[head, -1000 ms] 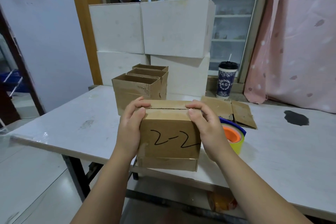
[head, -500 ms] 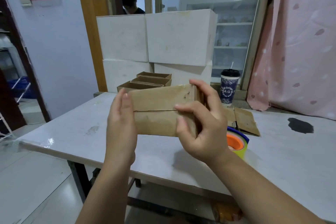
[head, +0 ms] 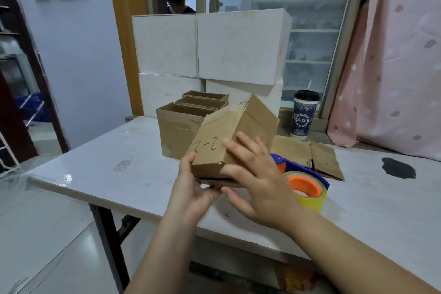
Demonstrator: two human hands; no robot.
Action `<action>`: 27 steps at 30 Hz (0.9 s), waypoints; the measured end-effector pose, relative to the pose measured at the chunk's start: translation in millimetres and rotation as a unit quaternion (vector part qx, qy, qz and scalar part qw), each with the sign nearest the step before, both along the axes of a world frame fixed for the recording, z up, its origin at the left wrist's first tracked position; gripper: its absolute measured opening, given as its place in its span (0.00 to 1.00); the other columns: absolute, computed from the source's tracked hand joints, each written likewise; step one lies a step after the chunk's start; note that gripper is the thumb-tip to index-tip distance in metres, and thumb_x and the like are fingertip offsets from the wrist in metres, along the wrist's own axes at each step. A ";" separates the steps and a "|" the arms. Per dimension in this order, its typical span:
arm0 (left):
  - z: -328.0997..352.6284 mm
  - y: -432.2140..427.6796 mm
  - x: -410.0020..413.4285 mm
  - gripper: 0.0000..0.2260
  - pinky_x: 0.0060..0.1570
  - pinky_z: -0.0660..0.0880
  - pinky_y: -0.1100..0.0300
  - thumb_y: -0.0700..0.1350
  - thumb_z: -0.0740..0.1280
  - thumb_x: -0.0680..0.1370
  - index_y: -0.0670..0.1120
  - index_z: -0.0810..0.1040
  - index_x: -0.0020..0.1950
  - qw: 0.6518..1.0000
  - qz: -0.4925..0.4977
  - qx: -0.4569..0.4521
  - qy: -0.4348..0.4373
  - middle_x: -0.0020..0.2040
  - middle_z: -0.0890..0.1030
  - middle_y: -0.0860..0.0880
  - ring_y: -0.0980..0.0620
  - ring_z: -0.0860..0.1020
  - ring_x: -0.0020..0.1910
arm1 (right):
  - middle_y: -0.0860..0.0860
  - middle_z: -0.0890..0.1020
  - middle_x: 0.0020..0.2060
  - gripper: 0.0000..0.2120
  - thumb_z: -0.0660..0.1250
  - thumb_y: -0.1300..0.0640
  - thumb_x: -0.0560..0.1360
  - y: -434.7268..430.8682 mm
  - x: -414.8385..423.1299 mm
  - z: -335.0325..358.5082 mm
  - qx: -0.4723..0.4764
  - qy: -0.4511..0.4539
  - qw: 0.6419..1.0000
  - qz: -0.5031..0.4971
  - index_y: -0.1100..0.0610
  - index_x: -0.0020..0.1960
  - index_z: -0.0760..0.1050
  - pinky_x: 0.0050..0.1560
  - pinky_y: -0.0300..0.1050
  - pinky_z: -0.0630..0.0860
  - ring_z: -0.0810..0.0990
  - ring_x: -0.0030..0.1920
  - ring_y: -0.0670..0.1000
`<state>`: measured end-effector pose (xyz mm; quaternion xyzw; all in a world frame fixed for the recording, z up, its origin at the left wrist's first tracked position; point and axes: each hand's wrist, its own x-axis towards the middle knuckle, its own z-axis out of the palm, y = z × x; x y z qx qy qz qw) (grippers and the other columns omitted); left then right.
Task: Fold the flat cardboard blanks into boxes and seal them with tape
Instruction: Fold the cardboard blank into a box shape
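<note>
Cardboard box point(head: 214, 145) tilted; left hand point(head: 193, 188) grips it; right hand point(head: 257, 181) splayed | tape roll point(head: 307, 191) beside; open boxes point(head: 181, 126) behind

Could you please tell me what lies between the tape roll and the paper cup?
In the head view, a flat cardboard blank lies on the table between the tape roll and the cup.

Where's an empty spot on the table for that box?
The table's left side, in front of the open boxes, is bare. So is the right, between the tape roll and black stain. Behind the tape it's crowded: flat blank, cup.
</note>
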<state>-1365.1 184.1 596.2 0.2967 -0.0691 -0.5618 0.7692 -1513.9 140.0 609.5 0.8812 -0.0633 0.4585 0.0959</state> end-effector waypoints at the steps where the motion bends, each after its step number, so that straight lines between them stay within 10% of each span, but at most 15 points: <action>1: -5.1 -3.1 -1.6 0.17 0.42 0.79 0.42 0.51 0.64 0.77 0.43 0.77 0.60 1.000 0.017 -0.003 -0.005 0.56 0.80 0.40 0.40 0.81 0.50 | 0.52 0.64 0.73 0.22 0.68 0.48 0.73 3.3 -0.6 -4.8 0.116 -0.029 0.993 0.013 0.49 0.65 0.67 0.71 0.60 0.62 0.60 0.75 0.55; 4: -18.8 -8.1 -7.0 0.14 0.54 0.74 0.35 0.48 0.60 0.80 0.45 0.74 0.63 0.995 0.065 -0.014 -0.071 0.56 0.81 0.41 0.39 0.80 0.55 | 0.44 0.55 0.76 0.34 0.65 0.33 0.71 15.7 3.9 -8.3 0.398 -0.149 0.905 0.012 0.27 0.69 0.48 0.73 0.50 0.59 0.55 0.75 0.44; 8: -35.3 -10.1 -10.4 0.16 0.60 0.73 0.43 0.42 0.59 0.79 0.41 0.71 0.66 0.989 0.101 -0.039 -0.104 0.58 0.80 0.39 0.42 0.79 0.57 | 0.42 0.56 0.74 0.48 0.72 0.35 0.64 9.9 8.4 -10.3 0.528 -0.179 0.829 -0.050 0.32 0.73 0.44 0.66 0.42 0.61 0.59 0.67 0.40; 16: -57.1 -12.8 -7.3 0.21 0.59 0.73 0.44 0.41 0.58 0.74 0.34 0.67 0.66 0.989 0.064 -0.116 -0.064 0.61 0.77 0.36 0.37 0.74 0.63 | 0.43 0.53 0.76 0.51 0.76 0.48 0.68 -19.3 -2.0 -10.5 0.535 -0.209 0.816 -0.065 0.37 0.75 0.42 0.74 0.56 0.58 0.56 0.75 0.47; 21: -55.7 -11.9 8.8 0.26 0.58 0.73 0.44 0.59 0.56 0.79 0.38 0.75 0.63 0.997 0.033 -0.056 -0.029 0.58 0.79 0.36 0.38 0.78 0.57 | 0.33 0.58 0.72 0.43 0.76 0.48 0.68 -18.4 -8.2 -22.8 0.414 -0.133 0.899 -0.042 0.25 0.67 0.50 0.72 0.44 0.58 0.57 0.73 0.42; 27: -43.2 -9.3 28.0 0.07 0.44 0.81 0.52 0.39 0.63 0.78 0.46 0.78 0.53 0.913 0.099 0.094 -0.383 0.43 0.85 0.47 0.48 0.83 0.44 | 0.30 0.51 0.73 0.42 0.77 0.46 0.67 -31.3 -22.4 -28.5 0.375 -0.037 0.925 -0.037 0.24 0.68 0.54 0.70 0.49 0.58 0.53 0.75 0.44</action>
